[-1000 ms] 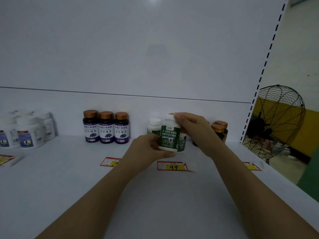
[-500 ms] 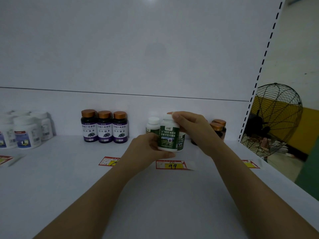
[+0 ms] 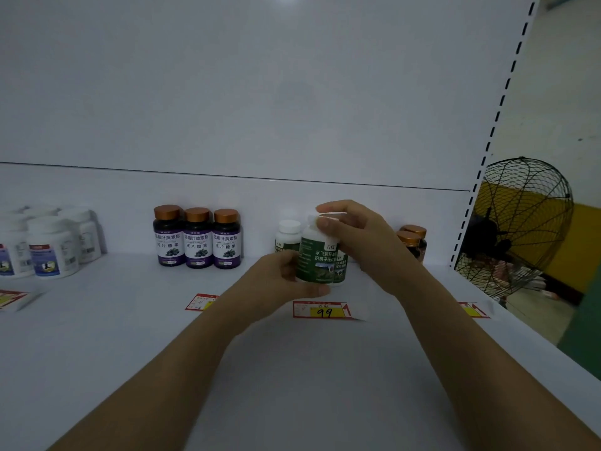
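The left hand [image 3: 286,275] grips the base of a green-labelled white supplement bottle [image 3: 317,257] at frame centre, above the shelf [image 3: 97,336]; the right hand [image 3: 354,236] pinches its white cap [image 3: 313,220].

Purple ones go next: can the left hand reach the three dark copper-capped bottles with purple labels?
Probably, once freed. The left hand grips the white green-labelled bottle that the right hand holds at the cap; only a price tag lies between it and the purple-labelled bottles.
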A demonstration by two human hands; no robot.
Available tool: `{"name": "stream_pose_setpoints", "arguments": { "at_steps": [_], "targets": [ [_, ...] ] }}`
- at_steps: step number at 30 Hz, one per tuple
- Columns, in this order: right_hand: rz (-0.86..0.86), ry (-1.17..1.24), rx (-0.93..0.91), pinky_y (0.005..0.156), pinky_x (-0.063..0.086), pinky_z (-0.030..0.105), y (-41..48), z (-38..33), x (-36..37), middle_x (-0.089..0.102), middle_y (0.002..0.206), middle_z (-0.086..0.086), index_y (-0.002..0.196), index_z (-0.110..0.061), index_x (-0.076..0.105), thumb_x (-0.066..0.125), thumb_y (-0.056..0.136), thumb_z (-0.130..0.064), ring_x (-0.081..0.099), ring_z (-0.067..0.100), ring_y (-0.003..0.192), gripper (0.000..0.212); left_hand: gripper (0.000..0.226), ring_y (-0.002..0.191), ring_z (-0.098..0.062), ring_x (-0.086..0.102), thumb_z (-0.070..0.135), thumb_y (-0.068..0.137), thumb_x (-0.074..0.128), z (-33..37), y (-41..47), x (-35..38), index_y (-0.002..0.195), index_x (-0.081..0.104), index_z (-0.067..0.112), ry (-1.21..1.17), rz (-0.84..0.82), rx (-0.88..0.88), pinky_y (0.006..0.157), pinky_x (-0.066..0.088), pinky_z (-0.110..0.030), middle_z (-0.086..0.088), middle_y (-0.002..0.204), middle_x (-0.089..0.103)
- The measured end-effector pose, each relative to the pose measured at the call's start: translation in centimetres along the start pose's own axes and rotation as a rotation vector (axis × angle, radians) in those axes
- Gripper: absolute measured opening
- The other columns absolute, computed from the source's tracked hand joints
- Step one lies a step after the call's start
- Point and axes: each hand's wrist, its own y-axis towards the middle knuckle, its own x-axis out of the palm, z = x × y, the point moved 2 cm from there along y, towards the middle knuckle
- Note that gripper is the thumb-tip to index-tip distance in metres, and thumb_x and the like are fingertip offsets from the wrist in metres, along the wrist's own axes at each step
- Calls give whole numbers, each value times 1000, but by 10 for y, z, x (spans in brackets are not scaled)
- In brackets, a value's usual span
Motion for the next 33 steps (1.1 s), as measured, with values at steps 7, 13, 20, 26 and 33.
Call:
{"name": "stream_pose_setpoints", "arguments": {
  "at_steps": [7,13,20,26,33],
  "targets": [
    [99,-143,-10,75,58,31,-1,2,3,70,96,1,102,-22,59,65,86,-37,67,17,89,22,46,81,1,59,32,67,81,-2,0,0,98,47,31,152,142,57,59,44,-7,17,91,59],
    [-2,15,-19,84,58,37,-4,-4,0,71,106,1,108,-17,62,61,90,-22,68,19,96,19,31,94,0,60,28,78,72,3,0,3,104,57,35,-43,-33,-5,72,48,-11,15,103,65],
    [0,-101,30,92,54,38,-5,3,5,66,113,-3,118,-33,62,61,84,-47,64,14,104,37,47,84,1,60,26,69,81,4,-1,-1,99,47,35,25,133,73,62,48,-10,22,92,58],
    [-24,90,47,94,53,34,-4,1,-5,65,121,1,127,-22,59,55,93,-23,63,15,109,34,45,97,-1,63,31,65,79,4,-3,2,102,54,37,-78,-59,13,85,51,-20,15,103,66],
    [7,-32,37,95,52,38,-5,4,5,65,115,-5,119,-32,61,57,90,-40,62,13,108,30,43,81,5,62,21,68,81,3,-1,1,92,49,37,-7,87,75,59,48,-5,19,90,62]
  ]
}}
